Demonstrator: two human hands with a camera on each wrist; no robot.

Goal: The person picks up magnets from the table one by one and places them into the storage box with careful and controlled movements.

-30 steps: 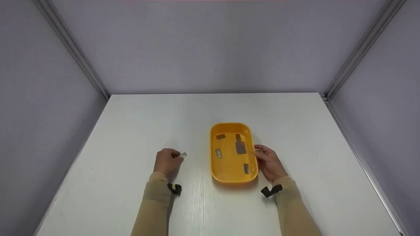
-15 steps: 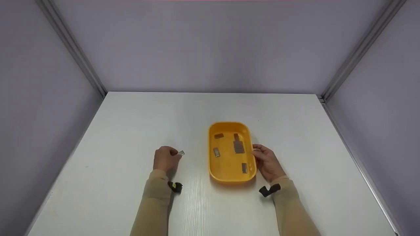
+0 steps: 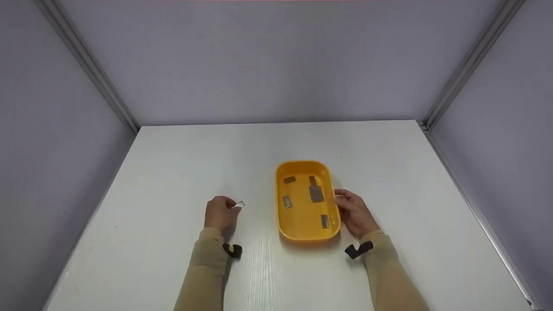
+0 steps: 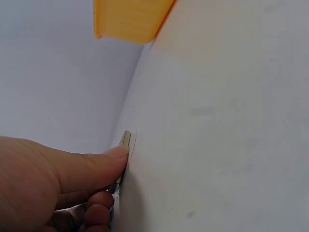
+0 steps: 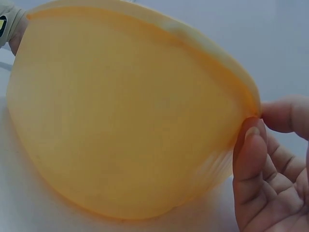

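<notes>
A small metal piece (image 3: 240, 204) is pinched at the fingertips of the left hand (image 3: 220, 213), thumb on top and fingers curled under it, low against the white table (image 3: 173, 172). It sits at about 9 o'clock from the yellow tray (image 3: 281, 224), near it but not touching. The right hand (image 3: 355, 213) holds the tray's right rim at about 3 o'clock, thumb and forefinger closed on the edge, the other fingers loosely bent beside the wall.

Compared with the earlier frames, the left hand and its piece have barely shifted, staying in the same spot beside the tray, and the right hand keeps its hold on the rim; the tray has not visibly moved on the table.

Inside the tray lie several more small metal pieces (image 3: 316, 194), scattered over its floor. Grey walls close the table at 12, 3 and 9 o'clock. Nothing lies between the left hand and the tray.
</notes>
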